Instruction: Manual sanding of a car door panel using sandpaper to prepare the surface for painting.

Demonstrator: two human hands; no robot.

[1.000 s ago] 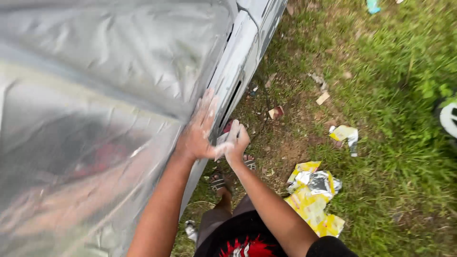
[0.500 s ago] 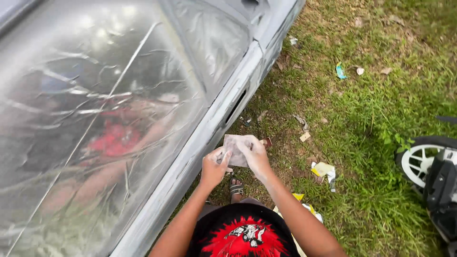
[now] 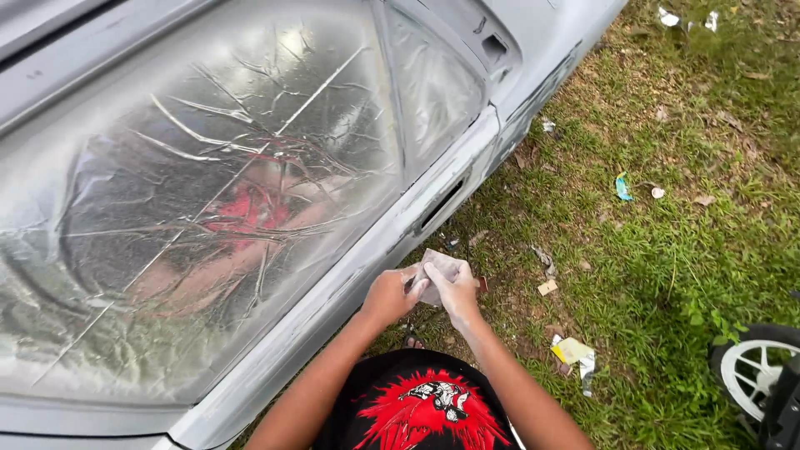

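Both my hands hold a small grey sheet of sandpaper [image 3: 439,268] in front of my body, just off the side of a grey car door [image 3: 375,250]. My left hand [image 3: 388,294] grips its left edge. My right hand [image 3: 455,289] pinches it from the right, fingers dusty. The door window [image 3: 208,200] is covered with crinkled clear plastic that reflects my red shirt. A dark door-handle recess [image 3: 440,205] lies just above my hands.
Grass with scattered litter spreads to the right: a yellow wrapper [image 3: 573,353], a blue scrap [image 3: 623,187], small bits of paper [image 3: 547,287]. A white wheel with a black tyre [image 3: 754,375] stands at the lower right edge.
My left hand has come off the car panel and joined my right hand on the sandpaper. My head view has shifted along the car, showing more of the window.
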